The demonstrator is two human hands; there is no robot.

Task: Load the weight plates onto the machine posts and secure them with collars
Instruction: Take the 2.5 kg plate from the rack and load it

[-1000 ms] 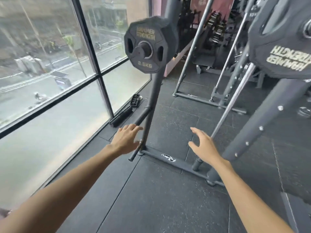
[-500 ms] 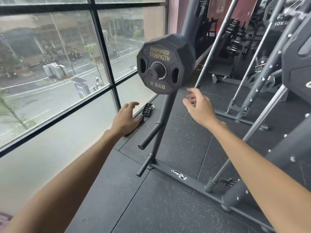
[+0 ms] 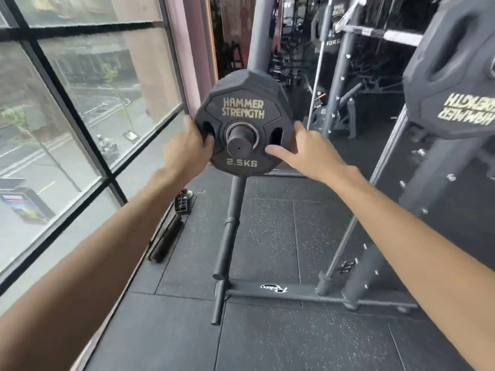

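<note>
1. The fingers of the left hand [image 3: 187, 149] curl round the left rim of the 2.5 kg plate [image 3: 242, 108], thumb in its slot; the right hand [image 3: 304, 153] clasps the right rim, thumb on the face.
2. The plate hangs on a post [image 3: 238, 145], whose free end pokes through its hole.
3. By my judgement little is done; no collar shows, so securing remains.
4. The window [image 3: 80, 116] is near on the left, a larger plate [image 3: 450, 76] on the right; open room lies straight back off the post's end.
</note>
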